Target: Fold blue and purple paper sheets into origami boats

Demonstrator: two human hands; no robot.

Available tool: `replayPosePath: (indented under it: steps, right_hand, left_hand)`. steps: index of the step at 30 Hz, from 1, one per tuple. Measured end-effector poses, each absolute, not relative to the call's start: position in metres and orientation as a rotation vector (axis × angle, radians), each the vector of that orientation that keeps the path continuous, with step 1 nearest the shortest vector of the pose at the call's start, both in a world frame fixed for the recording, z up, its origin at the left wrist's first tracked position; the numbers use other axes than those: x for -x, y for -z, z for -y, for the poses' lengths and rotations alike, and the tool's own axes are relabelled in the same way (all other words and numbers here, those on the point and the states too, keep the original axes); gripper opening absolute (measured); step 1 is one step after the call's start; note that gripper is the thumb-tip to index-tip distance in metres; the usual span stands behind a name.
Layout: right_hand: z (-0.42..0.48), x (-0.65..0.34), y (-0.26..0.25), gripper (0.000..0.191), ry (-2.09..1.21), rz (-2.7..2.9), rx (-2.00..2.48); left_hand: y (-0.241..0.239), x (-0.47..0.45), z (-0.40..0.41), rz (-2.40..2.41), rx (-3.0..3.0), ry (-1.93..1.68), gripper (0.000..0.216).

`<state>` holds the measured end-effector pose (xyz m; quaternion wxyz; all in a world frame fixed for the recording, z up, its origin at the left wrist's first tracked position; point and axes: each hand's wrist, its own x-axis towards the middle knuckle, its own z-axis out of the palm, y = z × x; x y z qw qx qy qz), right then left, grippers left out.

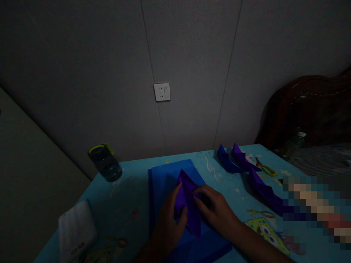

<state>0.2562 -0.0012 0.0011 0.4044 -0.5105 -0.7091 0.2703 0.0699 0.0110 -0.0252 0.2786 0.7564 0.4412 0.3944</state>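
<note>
A folded purple paper boat (189,195) is held between my two hands, above a stack of blue paper sheets (170,171). My left hand (172,215) grips its left side, thumb on the near part and fingers partly hidden. On its right edge my right hand (212,204) pinches the paper between thumb and fingers. Farther right on the table stand finished-looking paper boats: a dark blue boat (227,163), a purple boat (242,159) behind it, and a larger purple boat (264,191) nearer me.
Scissors (267,170) with yellow-green handles lie at the right back. A water bottle (105,162) with a lime rim stands at the left back, and a white packet (77,230) lies at the left front. The patterned blue tablecloth (123,204) meets a wall with a socket (162,92).
</note>
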Motion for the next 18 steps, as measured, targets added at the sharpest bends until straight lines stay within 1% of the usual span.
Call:
replayPosePath:
  steps: [3,6,12,18]
  right_hand:
    - [0.000,-0.252,0.008,0.012,-0.865,1.574,1.333]
    - [-0.002,-0.251,0.013,0.010,-0.905,1.473,1.265]
    - [-0.004,-0.252,0.009,0.015,-0.888,1.448,1.263]
    - [-0.003,-0.256,0.009,0.012,-0.701,1.619,1.402]
  left_hand:
    - [0.024,-0.069,-0.008,-1.145,-2.156,-1.033,0.054]
    - [0.020,-0.069,-0.004,-1.124,-2.261,-0.942,0.054]
    - [0.015,-0.067,0.002,-1.093,-2.340,-0.819,0.052]
    - [0.014,-0.066,0.001,-1.098,-2.360,-0.816,0.052]
